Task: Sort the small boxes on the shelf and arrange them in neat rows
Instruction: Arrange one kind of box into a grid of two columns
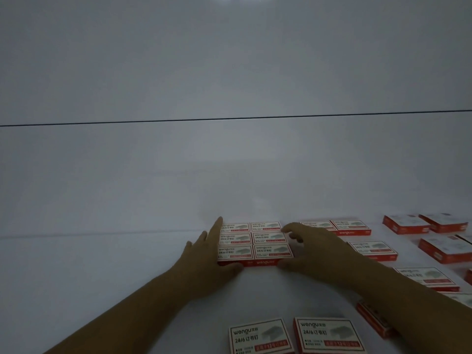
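Observation:
Several small red-and-white staple boxes form a tight block (255, 241) two wide and three deep on the white shelf (127, 251). My left hand (204, 261) lies flat against the block's left side, fingers stretched along it and thumb at the front edge. On the right side, my right hand (311, 249) cups the block with fingers spread and thumb at the front edge. Both hands press on the block without lifting it.
Two boxes (334, 227) sit side by side just right of the block. More boxes (444, 247) lie scattered at the right, some stacked. Two boxes (296, 335) lie near the front edge. My right forearm covers part of one box (375, 320).

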Available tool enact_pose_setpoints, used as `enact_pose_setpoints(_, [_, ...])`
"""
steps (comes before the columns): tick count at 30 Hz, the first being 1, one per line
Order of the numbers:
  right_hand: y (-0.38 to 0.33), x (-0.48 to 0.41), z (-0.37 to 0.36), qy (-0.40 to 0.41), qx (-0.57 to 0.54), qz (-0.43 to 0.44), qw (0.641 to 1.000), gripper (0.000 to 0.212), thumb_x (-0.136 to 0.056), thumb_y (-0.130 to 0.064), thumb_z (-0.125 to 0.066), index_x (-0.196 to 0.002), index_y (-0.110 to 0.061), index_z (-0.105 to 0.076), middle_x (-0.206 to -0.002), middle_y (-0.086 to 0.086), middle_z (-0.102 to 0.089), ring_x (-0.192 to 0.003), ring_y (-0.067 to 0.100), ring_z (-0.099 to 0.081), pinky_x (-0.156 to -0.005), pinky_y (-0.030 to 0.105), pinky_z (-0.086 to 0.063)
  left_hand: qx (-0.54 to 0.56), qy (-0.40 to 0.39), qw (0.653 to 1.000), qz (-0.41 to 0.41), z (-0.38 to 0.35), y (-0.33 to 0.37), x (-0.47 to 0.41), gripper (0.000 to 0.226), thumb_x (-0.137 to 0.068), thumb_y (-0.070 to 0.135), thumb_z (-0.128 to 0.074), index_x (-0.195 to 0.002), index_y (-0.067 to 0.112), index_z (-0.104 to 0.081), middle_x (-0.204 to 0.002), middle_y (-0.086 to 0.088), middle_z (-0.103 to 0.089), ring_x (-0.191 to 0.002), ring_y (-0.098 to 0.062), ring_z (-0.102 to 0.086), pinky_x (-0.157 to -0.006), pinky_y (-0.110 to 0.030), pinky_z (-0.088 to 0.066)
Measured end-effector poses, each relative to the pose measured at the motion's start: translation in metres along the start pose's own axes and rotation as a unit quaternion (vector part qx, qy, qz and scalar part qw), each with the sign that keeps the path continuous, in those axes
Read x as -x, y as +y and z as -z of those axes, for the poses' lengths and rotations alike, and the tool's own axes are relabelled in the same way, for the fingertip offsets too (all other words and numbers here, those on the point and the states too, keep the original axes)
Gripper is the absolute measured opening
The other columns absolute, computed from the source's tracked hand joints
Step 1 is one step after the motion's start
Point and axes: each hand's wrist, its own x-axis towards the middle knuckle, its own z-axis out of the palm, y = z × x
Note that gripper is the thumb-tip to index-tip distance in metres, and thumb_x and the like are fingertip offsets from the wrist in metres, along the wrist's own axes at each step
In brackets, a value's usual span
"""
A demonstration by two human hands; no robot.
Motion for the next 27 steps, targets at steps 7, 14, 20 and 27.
enact_pose_setpoints(7, [-0.006,-0.005,-0.006,-0.093,0.043,0.021,0.994,0.081,-0.088,-0.057,-0.046,-0.148,-0.027,-0.002,-0.151,-0.003,-0.031,-0.142,0.022,-0.016,-0.115,0.040,0.001,-0.079,-0.031,0.996,-0.026,-0.002,-0.003,-0.004,0.090,-0.085,0.059,-0.040,-0.139,0.031,0.026,-0.155,0.008,-0.010,-0.143,-0.013,-0.004,-0.111,-0.050,0.011])
enact_pose_setpoints(14, [-0.002,-0.008,-0.010,-0.105,0.063,0.034,0.992,0.077,-0.089,-0.060,-0.039,-0.147,-0.031,0.001,-0.154,-0.002,-0.022,-0.144,0.023,-0.007,-0.112,0.035,0.006,-0.088,-0.053,0.994,-0.022,-0.002,-0.003,-0.005,0.086,-0.086,0.061,-0.036,-0.138,0.034,0.027,-0.156,0.006,-0.010,-0.143,-0.014,-0.002,-0.110,-0.051,0.013])
enact_pose_setpoints(20, [0.000,-0.010,-0.010,-0.093,0.065,0.034,0.993,0.081,-0.084,-0.065,-0.043,-0.147,-0.033,-0.003,-0.156,0.003,-0.018,-0.144,0.027,-0.004,-0.113,0.039,0.005,-0.087,-0.046,0.995,-0.016,-0.004,-0.005,-0.005,0.088,-0.084,0.064,-0.037,-0.139,0.034,0.025,-0.156,0.005,-0.005,-0.143,-0.015,0.004,-0.111,-0.050,0.011])
enact_pose_setpoints(27, [-0.009,0.007,0.045,-0.088,0.058,0.097,0.990,0.059,-0.069,-0.072,-0.054,-0.116,-0.036,-0.053,-0.121,-0.012,-0.051,-0.111,0.009,-0.046,-0.095,0.029,-0.038,0.011,0.076,0.994,-0.076,0.037,0.024,0.016,0.069,-0.076,0.054,-0.062,-0.136,0.032,-0.036,-0.139,0.011,-0.043,-0.130,-0.008,-0.037,-0.108,-0.032,-0.030])
